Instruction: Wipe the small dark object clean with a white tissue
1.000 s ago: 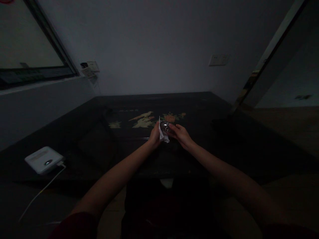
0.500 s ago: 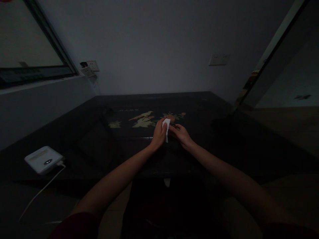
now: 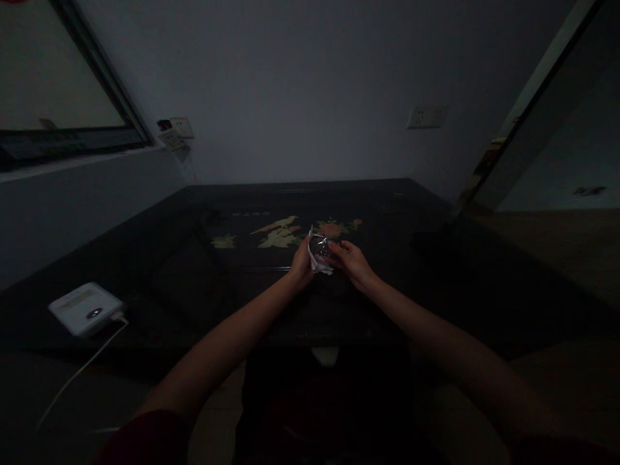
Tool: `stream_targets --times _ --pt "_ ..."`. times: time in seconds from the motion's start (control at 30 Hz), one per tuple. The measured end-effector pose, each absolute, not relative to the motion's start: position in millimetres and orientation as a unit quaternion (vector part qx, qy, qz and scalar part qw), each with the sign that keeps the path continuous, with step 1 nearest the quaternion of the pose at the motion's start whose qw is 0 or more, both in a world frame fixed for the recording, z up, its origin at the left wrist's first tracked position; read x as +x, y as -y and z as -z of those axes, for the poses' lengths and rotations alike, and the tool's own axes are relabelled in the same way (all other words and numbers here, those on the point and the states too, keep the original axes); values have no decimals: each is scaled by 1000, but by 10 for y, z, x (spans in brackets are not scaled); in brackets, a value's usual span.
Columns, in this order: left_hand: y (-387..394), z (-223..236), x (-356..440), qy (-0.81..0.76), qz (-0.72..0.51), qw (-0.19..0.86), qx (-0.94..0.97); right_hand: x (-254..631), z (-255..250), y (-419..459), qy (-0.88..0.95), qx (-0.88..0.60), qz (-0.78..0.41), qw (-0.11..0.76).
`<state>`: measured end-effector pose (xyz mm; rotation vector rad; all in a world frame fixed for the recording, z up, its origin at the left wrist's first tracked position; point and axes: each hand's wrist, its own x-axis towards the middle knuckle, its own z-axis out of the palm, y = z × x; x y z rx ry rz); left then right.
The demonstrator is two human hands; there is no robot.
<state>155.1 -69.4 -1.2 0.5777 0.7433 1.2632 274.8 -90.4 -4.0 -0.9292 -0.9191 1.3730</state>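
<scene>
My two hands meet over the middle of the dark table (image 3: 203, 284). A crumpled white tissue (image 3: 320, 266) lies in my left hand (image 3: 301, 263), which is closed round its left side; some of the fingers are hidden. Against the tissue rests a small, shiny, dark see-through object (image 3: 320, 244) with bright glints; its exact kind is too dim to make out. From the right, my right hand (image 3: 352, 261) pinches this object, thumb and fingers at its edge.
At the table's left stands a white box-shaped device (image 3: 87, 309) with a white cable (image 3: 72, 378) hanging over the front edge. A bird-and-flower picture (image 3: 281, 234) decorates the tabletop. Wall sockets (image 3: 427, 117) are on the wall behind. The room is dim.
The white tissue was upright and folded over by my left thumb; now it is spread open beneath the shiny object, which has come into view. My right hand has barely moved.
</scene>
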Motion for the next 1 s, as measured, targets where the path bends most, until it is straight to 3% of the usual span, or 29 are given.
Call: stream_targets --times 0.17,0.37,0.6,0.87,1.0 --pt "672 -28 1541 -283 -526 763 246 2743 12 934 392 -362 -607 589" --pt "674 6 1550 -274 -526 763 258 2748 3 934 405 -366 -599 586" --pt "674 60 1553 -323 -608 662 297 2750 57 885 415 -408 -566 584" --pt "894 -23 1527 -343 -643 478 490 2742 61 893 444 -437 -509 594" --pt "913 -69 1537 -342 -648 472 490 2742 59 889 441 -434 -507 600"
